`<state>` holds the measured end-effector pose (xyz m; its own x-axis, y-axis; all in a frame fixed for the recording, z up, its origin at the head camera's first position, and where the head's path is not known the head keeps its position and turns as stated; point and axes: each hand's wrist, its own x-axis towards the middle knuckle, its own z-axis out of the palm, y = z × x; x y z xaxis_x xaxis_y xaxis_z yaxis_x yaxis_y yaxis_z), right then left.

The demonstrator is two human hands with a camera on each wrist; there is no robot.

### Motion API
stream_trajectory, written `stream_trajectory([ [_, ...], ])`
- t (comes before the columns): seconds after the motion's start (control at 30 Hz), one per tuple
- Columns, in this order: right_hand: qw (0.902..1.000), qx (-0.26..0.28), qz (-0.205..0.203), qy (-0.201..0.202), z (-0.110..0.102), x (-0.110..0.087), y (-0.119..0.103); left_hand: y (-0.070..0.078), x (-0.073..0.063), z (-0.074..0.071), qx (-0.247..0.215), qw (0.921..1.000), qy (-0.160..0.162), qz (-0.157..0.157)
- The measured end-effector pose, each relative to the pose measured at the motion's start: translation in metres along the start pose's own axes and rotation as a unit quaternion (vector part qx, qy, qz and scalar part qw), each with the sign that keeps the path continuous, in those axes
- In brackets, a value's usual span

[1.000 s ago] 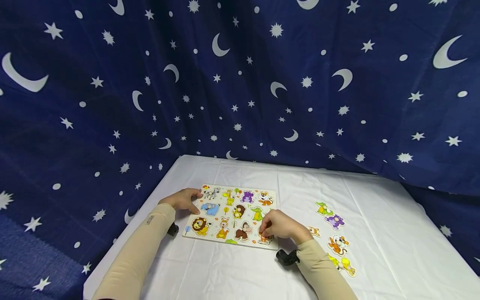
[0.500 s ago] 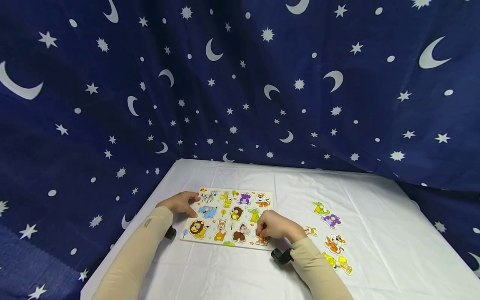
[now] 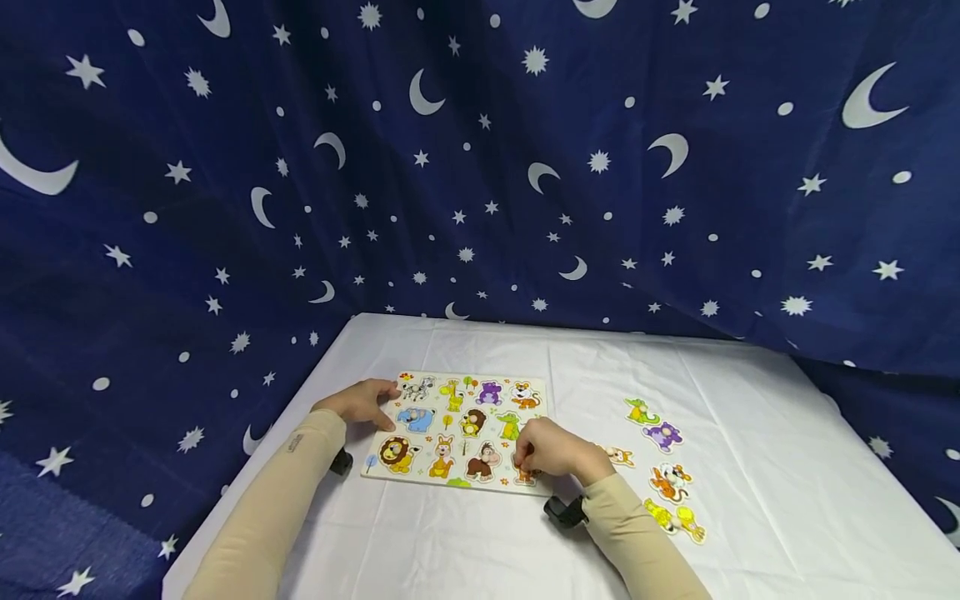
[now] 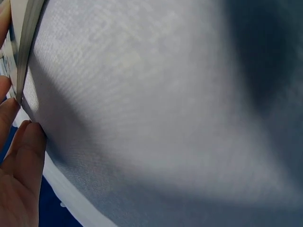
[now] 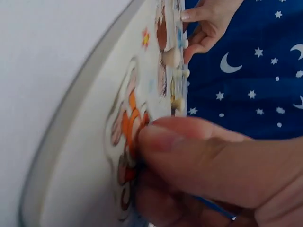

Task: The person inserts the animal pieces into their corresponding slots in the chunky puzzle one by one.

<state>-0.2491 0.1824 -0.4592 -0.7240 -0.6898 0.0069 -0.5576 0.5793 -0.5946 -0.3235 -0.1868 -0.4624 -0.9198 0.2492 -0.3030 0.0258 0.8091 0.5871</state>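
Note:
A wooden animal puzzle board (image 3: 420,477) lies on the table. My left hand (image 3: 360,404) rests at its left edge, thumb and fingers spread; in the left wrist view its fingertips (image 4: 33,132) touch the board's side. At the near right corner my right hand (image 3: 555,450) pinches an orange animal puzzle piece (image 5: 135,116) between thumb and fingers, hiding its grip point. The piece overlaps its matching place on the board. Lion (image 3: 397,454), elephant (image 3: 416,419), hedgehog (image 3: 472,422) and monkey (image 3: 483,461) pieces sit in the board.
Right of the board lie loose puzzle pieces: a crocodile (image 3: 640,411), a purple hippo (image 3: 662,437), a tiger (image 3: 670,483) and a yellow giraffe (image 3: 675,521). The right forearm partly covers another piece (image 3: 619,456). A dark starry curtain (image 3: 480,167) hangs behind the white-covered table (image 3: 450,542).
The head view has shifted slightly. Both hands keep their places at the board, the right one still pinching the orange piece at the near right corner.

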Motion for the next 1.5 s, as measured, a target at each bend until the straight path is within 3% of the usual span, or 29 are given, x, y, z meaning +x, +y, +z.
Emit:
stream_trajectory([
  [0.2,0.999,0.042,0.013,-0.003,-0.003,0.001,0.001,-0.003,0.002,-0.001,-0.02,0.9998,0.001,-0.007],
  [0.43,0.9991,0.036,0.023,-0.006,-0.009,0.0,0.002,-0.005,0.001,-0.001,-0.02,0.9998,0.0,-0.007],
  [0.7,0.9968,0.054,0.048,0.032,-0.026,-0.006,0.01,-0.006,0.004,-0.004,-0.003,0.9999,0.003,0.017],
  [1.17,0.9851,0.024,0.147,0.086,-0.058,-0.041,0.03,-0.003,0.003,-0.003,-0.02,0.9998,0.0,0.006],
  [1.4,0.9704,0.047,0.227,0.07,-0.064,-0.061,0.04,-0.005,0.003,-0.001,-0.018,0.9998,-0.001,0.006],
  [1.5,0.9675,0.041,0.24,0.068,-0.064,-0.065,0.045,-0.007,0.003,0.0,-0.019,0.9998,0.0,0.004],
])
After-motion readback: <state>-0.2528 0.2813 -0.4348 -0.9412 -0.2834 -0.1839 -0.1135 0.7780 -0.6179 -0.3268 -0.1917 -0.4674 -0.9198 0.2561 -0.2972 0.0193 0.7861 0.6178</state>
